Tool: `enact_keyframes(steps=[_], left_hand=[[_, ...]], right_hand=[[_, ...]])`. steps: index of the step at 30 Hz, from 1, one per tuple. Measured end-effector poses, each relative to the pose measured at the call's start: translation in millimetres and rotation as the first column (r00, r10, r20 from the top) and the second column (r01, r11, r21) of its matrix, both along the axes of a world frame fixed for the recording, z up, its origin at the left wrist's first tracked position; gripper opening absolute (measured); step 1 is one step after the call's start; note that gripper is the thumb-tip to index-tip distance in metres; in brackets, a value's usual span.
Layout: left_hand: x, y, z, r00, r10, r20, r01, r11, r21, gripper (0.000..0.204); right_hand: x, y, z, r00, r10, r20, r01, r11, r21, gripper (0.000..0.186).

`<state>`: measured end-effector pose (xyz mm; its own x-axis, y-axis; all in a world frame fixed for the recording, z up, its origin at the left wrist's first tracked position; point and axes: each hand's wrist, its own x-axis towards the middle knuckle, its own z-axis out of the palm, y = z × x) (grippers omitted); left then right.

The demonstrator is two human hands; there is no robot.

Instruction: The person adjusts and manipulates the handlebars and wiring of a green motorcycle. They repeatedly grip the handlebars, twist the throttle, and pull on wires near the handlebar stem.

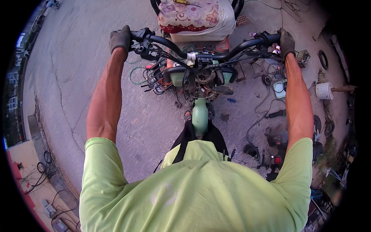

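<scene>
My left hand, in a dark glove, is closed round the left end of the black handlebar. My right hand, also gloved, is closed round the right end. Exposed cables and wires hang from the bar's clamp and controls. Below it are light green body panels and a green front fender between my legs. Behind the bar stands a seat with a floral cloth and white cover, a yellow-handled tool lying on it. What each palm presses on is hidden.
A blue screwdriver lies on the concrete ground. At the right are a black tyre, a white bucket, a perforated brick, hoses, tools and parts. At the lower left, cables run along a ledge.
</scene>
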<state>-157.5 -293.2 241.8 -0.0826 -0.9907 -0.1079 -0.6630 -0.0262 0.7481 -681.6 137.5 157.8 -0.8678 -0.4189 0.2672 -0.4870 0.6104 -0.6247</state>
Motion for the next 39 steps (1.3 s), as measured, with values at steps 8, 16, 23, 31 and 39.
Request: enact_keyframes(steps=[8, 16, 23, 31, 39], left_hand=[[2, 14, 14, 0.997, 0.001, -0.077, 0.005, 0.997, 0.083, 0.057], [2, -7, -1, 0.999, -0.011, -0.039, 0.014, 0.997, 0.076, 0.053], [-11, 5, 6, 0.996, -0.046, -0.081, 0.052, 0.996, 0.067, 0.049], [-13, -18, -9, 0.981, -0.112, -0.157, 0.131, 0.985, 0.116, 0.037], [3, -1, 4, 0.996, 0.014, -0.089, -0.005, 0.995, 0.103, 0.044]], right_hand=[[-8, -18, 51, 0.929, 0.37, 0.029, -0.333, 0.797, 0.503, 0.03], [24, -11, 55, 0.981, 0.163, 0.101, -0.184, 0.951, 0.249, 0.037], [13, 10, 57, 0.948, 0.292, -0.125, -0.208, 0.869, 0.448, 0.037], [28, 14, 55, 0.993, 0.088, -0.083, -0.053, 0.931, 0.36, 0.038], [29, -9, 50, 0.993, 0.12, -0.016, -0.112, 0.959, 0.259, 0.037]])
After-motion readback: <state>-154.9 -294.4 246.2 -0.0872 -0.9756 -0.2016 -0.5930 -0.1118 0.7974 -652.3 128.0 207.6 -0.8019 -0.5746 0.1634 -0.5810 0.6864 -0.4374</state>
